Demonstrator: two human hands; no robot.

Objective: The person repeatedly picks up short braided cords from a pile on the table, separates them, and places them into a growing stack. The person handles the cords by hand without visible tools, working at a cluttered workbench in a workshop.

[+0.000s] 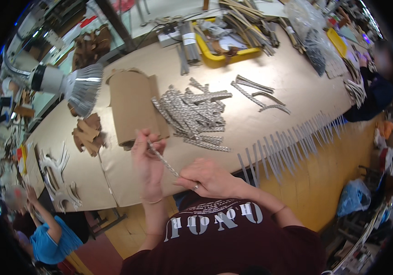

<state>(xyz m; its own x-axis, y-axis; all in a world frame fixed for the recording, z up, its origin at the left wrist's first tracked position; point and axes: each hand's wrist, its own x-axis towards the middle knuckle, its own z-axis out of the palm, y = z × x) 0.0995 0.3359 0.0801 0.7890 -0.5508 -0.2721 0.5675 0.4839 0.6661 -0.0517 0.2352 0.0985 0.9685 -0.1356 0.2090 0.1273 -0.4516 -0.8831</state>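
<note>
A narrow braided grey-and-white strip [163,160] is stretched slantwise between my two hands, in front of the table's near edge. My left hand [149,162] pinches its upper end between thumb and fingers. The lower end is gripped by my right hand [210,178], whose fingers curl around it and hide the tip. Just beyond lies a loose heap of similar braided strips [194,112]. Left of that heap rests a roll of brown paper or sheet material [132,103], close behind my left hand. A few separate braided strips [258,94] lie farther right.
Thin grey strips [283,149] hang in a row over the table's near right edge. A yellow tray [233,57] with bundled strips stands at the back. Brown scraps [89,133] and a lamp [75,87] are on the left. Other people sit at far left and far right.
</note>
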